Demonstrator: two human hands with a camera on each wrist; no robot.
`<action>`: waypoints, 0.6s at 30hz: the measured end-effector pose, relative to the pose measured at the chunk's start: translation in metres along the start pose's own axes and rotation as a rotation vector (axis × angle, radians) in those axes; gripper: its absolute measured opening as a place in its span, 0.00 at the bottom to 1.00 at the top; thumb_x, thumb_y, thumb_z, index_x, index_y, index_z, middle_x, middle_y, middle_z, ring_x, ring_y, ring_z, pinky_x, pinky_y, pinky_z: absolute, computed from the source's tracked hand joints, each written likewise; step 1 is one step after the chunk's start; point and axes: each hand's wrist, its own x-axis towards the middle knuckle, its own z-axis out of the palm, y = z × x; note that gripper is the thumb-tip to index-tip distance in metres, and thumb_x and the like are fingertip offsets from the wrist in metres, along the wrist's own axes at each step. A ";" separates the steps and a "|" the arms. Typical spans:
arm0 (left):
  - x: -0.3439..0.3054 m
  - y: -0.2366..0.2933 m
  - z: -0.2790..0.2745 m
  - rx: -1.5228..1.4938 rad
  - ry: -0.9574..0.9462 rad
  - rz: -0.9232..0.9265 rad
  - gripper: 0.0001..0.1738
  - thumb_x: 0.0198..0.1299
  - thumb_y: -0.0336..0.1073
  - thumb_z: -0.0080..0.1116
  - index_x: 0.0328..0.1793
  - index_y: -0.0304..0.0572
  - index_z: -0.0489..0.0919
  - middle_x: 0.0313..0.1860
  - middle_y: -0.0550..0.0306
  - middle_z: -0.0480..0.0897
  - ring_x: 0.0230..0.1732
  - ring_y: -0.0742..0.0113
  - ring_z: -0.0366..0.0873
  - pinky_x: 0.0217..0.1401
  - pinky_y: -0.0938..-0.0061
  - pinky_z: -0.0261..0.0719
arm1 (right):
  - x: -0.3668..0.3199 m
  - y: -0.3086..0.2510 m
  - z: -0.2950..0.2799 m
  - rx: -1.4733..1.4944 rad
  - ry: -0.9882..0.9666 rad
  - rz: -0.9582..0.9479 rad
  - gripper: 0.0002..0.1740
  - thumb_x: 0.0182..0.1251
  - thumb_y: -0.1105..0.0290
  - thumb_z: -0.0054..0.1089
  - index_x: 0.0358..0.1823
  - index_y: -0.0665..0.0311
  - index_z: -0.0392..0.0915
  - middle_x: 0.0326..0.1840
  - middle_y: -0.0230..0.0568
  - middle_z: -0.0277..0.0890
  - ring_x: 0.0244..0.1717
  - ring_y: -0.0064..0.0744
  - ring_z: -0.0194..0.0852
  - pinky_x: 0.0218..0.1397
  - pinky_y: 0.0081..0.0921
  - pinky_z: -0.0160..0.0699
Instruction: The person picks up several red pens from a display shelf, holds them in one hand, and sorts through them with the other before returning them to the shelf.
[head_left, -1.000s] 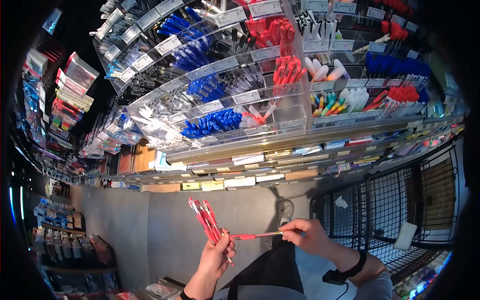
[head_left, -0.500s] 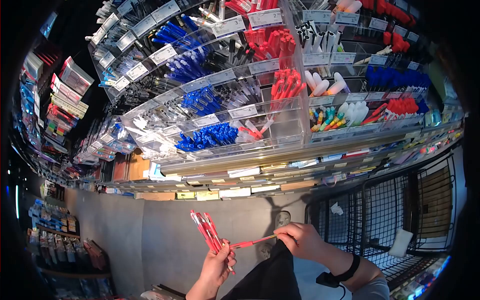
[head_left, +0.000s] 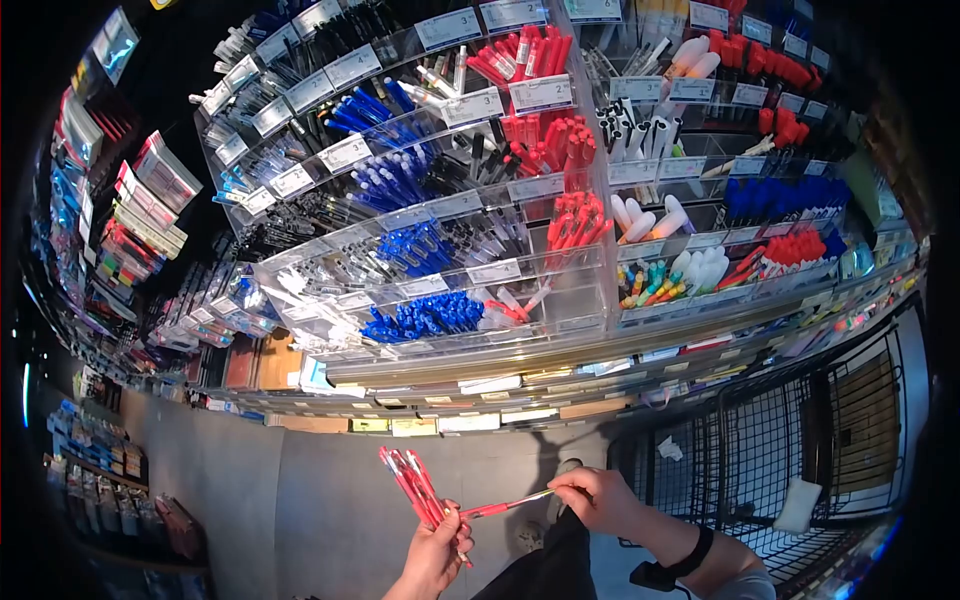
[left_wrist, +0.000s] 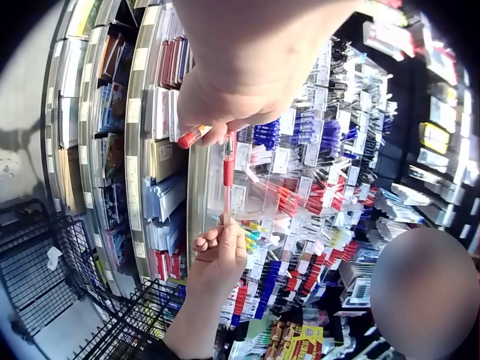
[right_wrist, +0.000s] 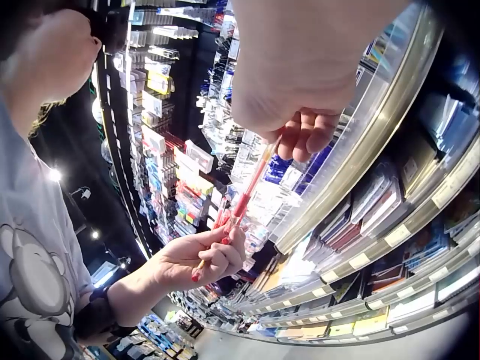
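My left hand (head_left: 437,548) grips a bundle of red pens (head_left: 408,485) that fans up and left from the fist. One more red pen (head_left: 495,508) sticks out sideways from the same hand, toward the right. My right hand (head_left: 596,500) pinches the far end of this single pen between thumb and fingertips. In the left wrist view the pen (left_wrist: 228,171) spans the gap between both hands, its red grip section nearer the left hand. The right wrist view shows the left hand (right_wrist: 201,256) with a red pen end poking out below its curled fingers.
A tiered clear pen rack (head_left: 450,270) with price labels stands ahead, holding blue pens (head_left: 425,317), red pens (head_left: 575,220) and markers (head_left: 700,268). Below it run shelves of notebooks. A black wire shopping cart (head_left: 770,450) is at the right, with a white packet (head_left: 797,505) in it.
The head view has tilted up, so the rack and both hands sit lower in the frame. The single pen slants up more toward my right hand. Both hands keep their holds.
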 end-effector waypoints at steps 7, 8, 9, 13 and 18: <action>0.002 0.003 0.002 0.004 -0.047 0.008 0.05 0.65 0.35 0.52 0.43 0.45 0.71 0.28 0.60 0.72 0.26 0.73 0.66 0.24 0.81 0.63 | 0.001 0.001 0.003 0.069 0.040 0.000 0.08 0.61 0.70 0.56 0.41 0.63 0.79 0.28 0.41 0.78 0.27 0.34 0.78 0.31 0.25 0.74; 0.003 0.004 0.001 0.001 -0.047 0.017 0.05 0.65 0.35 0.52 0.43 0.45 0.71 0.28 0.60 0.72 0.26 0.73 0.66 0.24 0.81 0.63 | 0.001 0.000 0.003 0.078 0.047 0.014 0.08 0.61 0.70 0.56 0.41 0.63 0.79 0.27 0.41 0.78 0.26 0.33 0.78 0.30 0.24 0.73; 0.003 0.004 0.001 0.009 -0.037 0.013 0.05 0.65 0.35 0.52 0.43 0.45 0.71 0.28 0.60 0.72 0.26 0.73 0.66 0.24 0.81 0.63 | 0.001 -0.001 0.002 0.086 0.053 0.029 0.08 0.61 0.71 0.56 0.40 0.64 0.79 0.27 0.42 0.78 0.26 0.32 0.78 0.30 0.23 0.73; 0.003 0.005 0.003 0.003 -0.034 0.024 0.05 0.65 0.35 0.52 0.43 0.45 0.71 0.29 0.59 0.73 0.26 0.73 0.67 0.24 0.81 0.63 | 0.001 0.000 0.004 0.077 0.051 0.051 0.08 0.61 0.71 0.57 0.40 0.64 0.79 0.26 0.41 0.78 0.26 0.30 0.78 0.30 0.23 0.73; 0.000 0.006 0.005 0.012 -0.034 0.030 0.05 0.64 0.34 0.52 0.43 0.45 0.71 0.29 0.59 0.72 0.27 0.74 0.67 0.25 0.81 0.65 | 0.002 0.001 0.005 0.090 0.067 0.081 0.08 0.61 0.71 0.57 0.40 0.64 0.79 0.25 0.40 0.78 0.24 0.29 0.77 0.30 0.22 0.73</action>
